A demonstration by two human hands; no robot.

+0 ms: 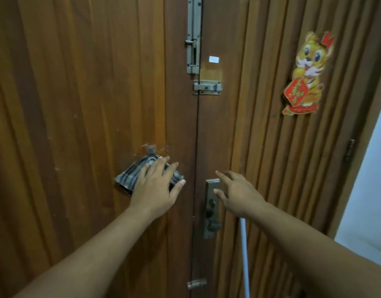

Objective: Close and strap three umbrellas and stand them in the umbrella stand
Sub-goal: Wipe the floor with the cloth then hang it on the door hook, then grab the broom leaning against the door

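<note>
No umbrella and no umbrella stand is in view. I face a brown wooden double door (78, 104) at close range. My left hand (157, 186) is stretched out with straight fingers over a striped grey paper piece (129, 176) stuck on the left door leaf. My right hand (237, 192) reaches with fingers spread toward the metal lock plate (211, 209) on the right leaf; whether it touches the plate I cannot tell. Neither hand holds anything.
Metal slide bolts (194, 35) and a latch (207, 87) sit along the door's middle seam. A tiger sticker (305, 76) hangs on the right leaf. A white pole (245, 254) leans below my right arm. A pale wall (368, 201) lies at the right.
</note>
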